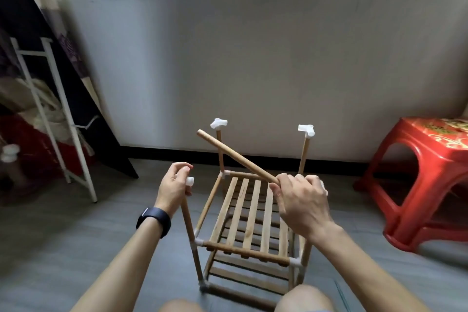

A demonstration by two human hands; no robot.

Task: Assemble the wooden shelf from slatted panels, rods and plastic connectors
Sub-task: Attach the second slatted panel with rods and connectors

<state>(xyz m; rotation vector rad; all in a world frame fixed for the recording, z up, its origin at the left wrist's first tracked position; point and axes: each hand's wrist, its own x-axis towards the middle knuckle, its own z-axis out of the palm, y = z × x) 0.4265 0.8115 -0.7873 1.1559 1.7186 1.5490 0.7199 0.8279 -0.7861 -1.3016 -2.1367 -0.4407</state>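
Grey floor (76,235), grey wall (253,58), red stool (425,172) right.

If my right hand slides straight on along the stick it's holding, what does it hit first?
Likely the far-left upright post, which the stick in your right hand crosses in view; depth is unclear, so it might pass in front.
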